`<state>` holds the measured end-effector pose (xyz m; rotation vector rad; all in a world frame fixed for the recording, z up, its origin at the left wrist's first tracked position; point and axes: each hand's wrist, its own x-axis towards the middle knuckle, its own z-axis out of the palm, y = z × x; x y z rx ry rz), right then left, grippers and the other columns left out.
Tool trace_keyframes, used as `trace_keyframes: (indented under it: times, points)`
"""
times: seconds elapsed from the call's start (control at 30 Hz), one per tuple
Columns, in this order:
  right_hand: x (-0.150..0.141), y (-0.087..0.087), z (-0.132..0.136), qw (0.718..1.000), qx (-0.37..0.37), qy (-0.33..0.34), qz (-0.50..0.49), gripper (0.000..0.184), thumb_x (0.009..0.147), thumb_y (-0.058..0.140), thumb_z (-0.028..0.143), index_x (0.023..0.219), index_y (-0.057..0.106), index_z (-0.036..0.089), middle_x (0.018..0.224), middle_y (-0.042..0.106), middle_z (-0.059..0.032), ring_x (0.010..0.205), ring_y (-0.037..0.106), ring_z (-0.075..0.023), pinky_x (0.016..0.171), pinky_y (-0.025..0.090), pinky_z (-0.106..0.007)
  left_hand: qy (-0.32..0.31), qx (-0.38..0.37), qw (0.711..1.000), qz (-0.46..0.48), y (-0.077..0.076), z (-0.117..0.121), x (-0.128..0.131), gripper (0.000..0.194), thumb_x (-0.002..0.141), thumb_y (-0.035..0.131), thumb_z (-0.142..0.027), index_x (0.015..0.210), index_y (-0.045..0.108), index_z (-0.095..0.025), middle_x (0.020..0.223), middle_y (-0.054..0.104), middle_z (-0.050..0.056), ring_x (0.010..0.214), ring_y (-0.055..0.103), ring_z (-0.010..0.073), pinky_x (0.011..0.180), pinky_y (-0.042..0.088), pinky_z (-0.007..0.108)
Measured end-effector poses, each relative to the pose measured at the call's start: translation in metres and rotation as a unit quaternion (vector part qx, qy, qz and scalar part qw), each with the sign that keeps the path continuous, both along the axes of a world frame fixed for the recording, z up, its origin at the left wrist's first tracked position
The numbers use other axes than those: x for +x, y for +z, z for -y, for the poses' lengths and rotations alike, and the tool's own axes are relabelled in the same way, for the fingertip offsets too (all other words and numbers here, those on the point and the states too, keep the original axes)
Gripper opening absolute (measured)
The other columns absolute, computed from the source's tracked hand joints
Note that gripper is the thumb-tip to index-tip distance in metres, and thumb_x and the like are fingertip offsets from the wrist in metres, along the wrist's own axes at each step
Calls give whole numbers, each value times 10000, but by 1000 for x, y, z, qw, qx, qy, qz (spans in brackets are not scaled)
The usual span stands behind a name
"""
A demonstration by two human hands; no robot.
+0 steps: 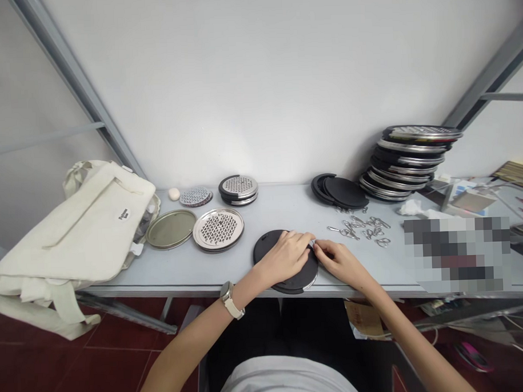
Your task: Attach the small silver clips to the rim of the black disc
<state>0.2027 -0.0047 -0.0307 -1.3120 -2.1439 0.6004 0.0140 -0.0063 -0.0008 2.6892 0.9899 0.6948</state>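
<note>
A black round disc (305,274) with a thin metallic glint on its lower rim lies near the table's front edge. My left hand (287,255) rests across it, fingers bent over its right side and holding it. At the disc's right edge, my right hand (339,263) is closed in a pinch, thumb and index finger together. A small silvery bit shows between the two hands, too small to name. Several loose metal clips or rings (361,228) are scattered right of the hands. Behind them are black round holders (345,193), partly overlapping.
Left of the disc lie perforated metal grater discs (218,229), a plain metal disc (171,229) and a grater-and-black-holder stack (238,189). A tall leaning stack of rimmed discs (408,162) stands at the back right. A cream bag (82,225) sits at the left end.
</note>
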Motion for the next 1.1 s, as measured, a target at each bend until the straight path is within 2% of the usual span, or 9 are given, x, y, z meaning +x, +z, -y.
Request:
trace_keyframes:
  times: [0.27,1.1]
  points:
    - [0,2,2,1000,17,-3,0,337,937,361,342,643,441,197,585,485,12,571,463,-149,567,341,-270,-8,-7,1000,-6,6,3,0,238,952,341,-101,1142,467,-170,1114,605,65,1018,548,201,933,378,346]
    - [0,1,1,1000,12,3,-6,337,949,364,344,692,511,183,621,556,-13,596,491,-157,587,377,-279,-16,4,1000,-20,5,2,0,288,914,331,-43,1134,466,-170,1122,597,66,1007,533,200,913,374,343]
